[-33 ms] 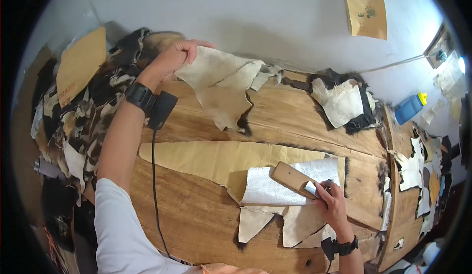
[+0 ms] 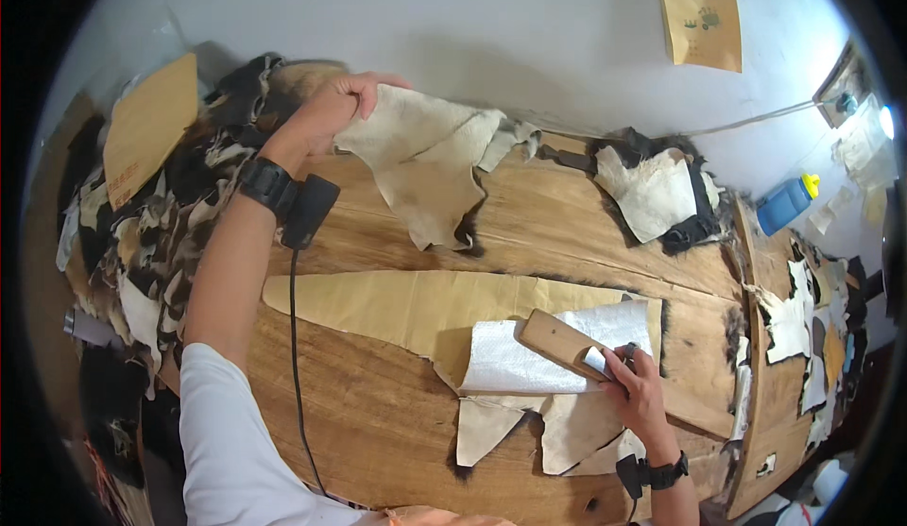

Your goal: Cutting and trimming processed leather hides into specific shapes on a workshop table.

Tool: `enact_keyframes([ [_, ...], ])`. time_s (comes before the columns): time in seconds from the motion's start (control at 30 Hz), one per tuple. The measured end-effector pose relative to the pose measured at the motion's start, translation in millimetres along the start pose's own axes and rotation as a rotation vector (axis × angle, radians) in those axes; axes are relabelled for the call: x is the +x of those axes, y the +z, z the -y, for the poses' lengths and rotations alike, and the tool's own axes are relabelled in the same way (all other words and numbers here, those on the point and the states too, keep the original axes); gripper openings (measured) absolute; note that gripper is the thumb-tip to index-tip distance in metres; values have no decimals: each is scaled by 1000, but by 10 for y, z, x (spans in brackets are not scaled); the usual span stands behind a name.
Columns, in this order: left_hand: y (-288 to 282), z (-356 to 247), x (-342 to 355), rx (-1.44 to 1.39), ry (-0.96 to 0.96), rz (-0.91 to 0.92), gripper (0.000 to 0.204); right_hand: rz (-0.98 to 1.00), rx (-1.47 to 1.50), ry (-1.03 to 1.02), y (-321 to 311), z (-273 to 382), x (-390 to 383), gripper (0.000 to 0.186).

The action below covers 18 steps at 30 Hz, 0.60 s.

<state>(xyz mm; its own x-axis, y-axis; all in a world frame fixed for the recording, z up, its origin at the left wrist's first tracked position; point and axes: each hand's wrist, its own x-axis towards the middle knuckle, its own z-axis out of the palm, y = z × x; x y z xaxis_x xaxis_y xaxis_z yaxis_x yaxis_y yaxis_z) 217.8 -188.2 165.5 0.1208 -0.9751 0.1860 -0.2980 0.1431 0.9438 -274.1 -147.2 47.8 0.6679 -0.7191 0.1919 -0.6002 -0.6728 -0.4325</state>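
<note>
My left hand (image 2: 342,110) is stretched toward the back of the wooden table, its fingers closed on the upper left corner of a pale piece of fur hide (image 2: 430,153). The hide hangs skin side out, with dark fur at its edge. At the right front, my right hand (image 2: 641,384) is closed around a small tool with a silvery end (image 2: 595,360); its kind I cannot make out. That hand is over a long wooden strip (image 2: 557,339), which lies aslant across a white woven sheet (image 2: 501,361). Beneath are a tan paper pattern (image 2: 378,309) and pale hide pieces (image 2: 572,427).
Fur scraps (image 2: 151,252) are heaped along the left. Another hide piece (image 2: 647,195) lies at the back right, near a blue bottle with a yellow cap (image 2: 787,205). A raised wooden edge (image 2: 751,337) crosses the right side. A black cable (image 2: 298,375) hangs from my left wrist.
</note>
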Motion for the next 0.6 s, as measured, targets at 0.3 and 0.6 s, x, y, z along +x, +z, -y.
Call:
enact_keyframes([
  [0.3,102,186,299,480,408,-187,16,38,42,40,3,-55,27,54],
  [0.6,702,1194,89,1078,143,411,50,47,21,63,-47,-116,-71,56],
])
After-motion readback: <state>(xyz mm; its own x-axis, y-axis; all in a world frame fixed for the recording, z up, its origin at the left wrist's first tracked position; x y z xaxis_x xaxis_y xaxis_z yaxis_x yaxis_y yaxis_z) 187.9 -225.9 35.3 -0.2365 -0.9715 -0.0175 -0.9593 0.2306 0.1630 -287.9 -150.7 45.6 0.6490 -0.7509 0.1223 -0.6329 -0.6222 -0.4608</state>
